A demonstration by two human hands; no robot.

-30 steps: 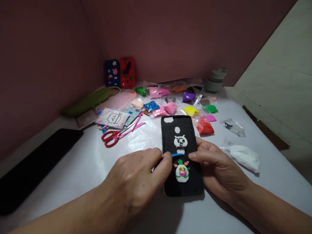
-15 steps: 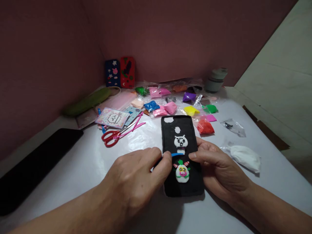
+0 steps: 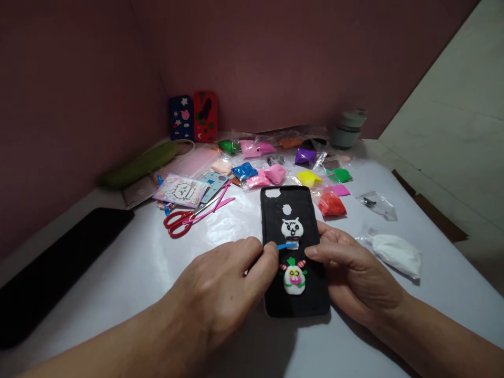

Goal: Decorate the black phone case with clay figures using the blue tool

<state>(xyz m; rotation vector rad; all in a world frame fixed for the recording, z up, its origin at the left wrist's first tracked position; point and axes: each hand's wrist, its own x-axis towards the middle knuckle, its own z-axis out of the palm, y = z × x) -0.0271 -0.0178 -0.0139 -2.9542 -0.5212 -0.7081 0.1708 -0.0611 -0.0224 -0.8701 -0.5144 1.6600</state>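
Note:
A black phone case (image 3: pixel 307 294) lies flat on the white table (image 3: pixel 137 273). Two small clay figures sit on it: a white cat face (image 3: pixel 292 228) above and a white round creature with green top (image 3: pixel 294 277) below. My left hand (image 3: pixel 220 289) pinches a thin blue tool (image 3: pixel 286 245), whose tip touches the small white clay piece just under the cat face. My right hand (image 3: pixel 350 273) rests on the case's right edge, with its fingers laid over the case beside the lower figure.
Several bags of coloured clay (image 3: pixel 307 178) lie behind the case, a white clay bag (image 3: pixel 396 254) at the right. Red scissors (image 3: pixel 181 220) and a pink tool are at the left, a black flat object (image 3: pixel 55 273) far left. Two decorated cases (image 3: pixel 193 117) lean on the wall.
The blue tool's tip has lifted slightly up toward the cat figure. Both hands and the case stay in nearly the same place.

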